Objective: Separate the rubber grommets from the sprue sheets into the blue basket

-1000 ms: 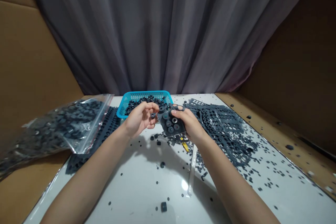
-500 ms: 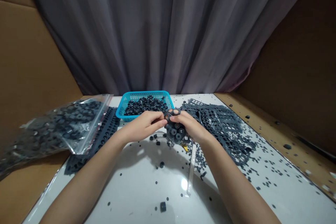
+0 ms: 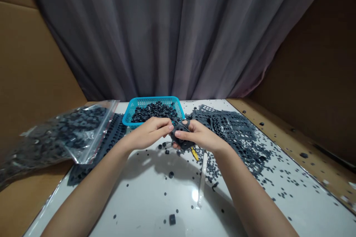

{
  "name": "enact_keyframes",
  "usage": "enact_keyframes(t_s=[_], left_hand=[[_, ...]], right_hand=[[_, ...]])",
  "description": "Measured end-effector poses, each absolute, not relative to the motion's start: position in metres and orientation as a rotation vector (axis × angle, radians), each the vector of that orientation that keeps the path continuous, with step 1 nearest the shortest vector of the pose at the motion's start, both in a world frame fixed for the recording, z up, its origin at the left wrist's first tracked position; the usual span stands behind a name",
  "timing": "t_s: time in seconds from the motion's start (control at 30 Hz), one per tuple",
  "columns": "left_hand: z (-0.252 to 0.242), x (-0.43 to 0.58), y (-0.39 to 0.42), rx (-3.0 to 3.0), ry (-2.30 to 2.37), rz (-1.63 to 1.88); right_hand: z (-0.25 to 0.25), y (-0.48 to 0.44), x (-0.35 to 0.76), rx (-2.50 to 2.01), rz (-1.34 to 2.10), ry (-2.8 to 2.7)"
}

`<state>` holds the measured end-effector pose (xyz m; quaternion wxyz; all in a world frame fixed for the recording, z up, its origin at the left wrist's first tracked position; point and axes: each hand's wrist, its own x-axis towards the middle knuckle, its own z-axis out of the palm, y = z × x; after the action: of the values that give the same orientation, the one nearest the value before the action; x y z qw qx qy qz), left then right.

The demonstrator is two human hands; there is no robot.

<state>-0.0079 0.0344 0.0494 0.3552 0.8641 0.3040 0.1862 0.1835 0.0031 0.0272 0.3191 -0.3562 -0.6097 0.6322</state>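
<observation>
Above the middle of the white table, a dark grey rubber sheet piece (image 3: 184,143) with round holes and plugs is bent between my hands. My right hand (image 3: 202,136) is closed around it, thumb on top and fingertips showing beneath. My left hand (image 3: 154,131) pinches at the piece's left edge, thumb against the index finger; what lies between those fingertips is too small to make out. Just below the piece, a yellow pointed object (image 3: 195,154) lies beside a white stick-like strip (image 3: 203,179).
A blue basket (image 3: 125,120) of small black rubber parts stands behind my hands. At left lies a clear zip bag (image 3: 83,126) of similar parts on a perforated sheet (image 3: 114,133). Punched sheets (image 3: 233,127) and scattered dark discs (image 3: 280,177) cover the right side.
The rubber piece has turned and folded in my right hand, so its round plugs face less toward me. More of the yellow object shows. My left hand has shifted slightly left.
</observation>
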Motion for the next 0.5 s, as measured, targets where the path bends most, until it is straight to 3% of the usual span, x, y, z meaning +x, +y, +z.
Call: enact_keyframes(t_s=[0.5], left_hand=[[0.0522,-0.0067,0.0262,2.432,0.578,0.495]], right_hand=[[0.0276,0.0019,0.1925,-0.737,1.683,-1.774]])
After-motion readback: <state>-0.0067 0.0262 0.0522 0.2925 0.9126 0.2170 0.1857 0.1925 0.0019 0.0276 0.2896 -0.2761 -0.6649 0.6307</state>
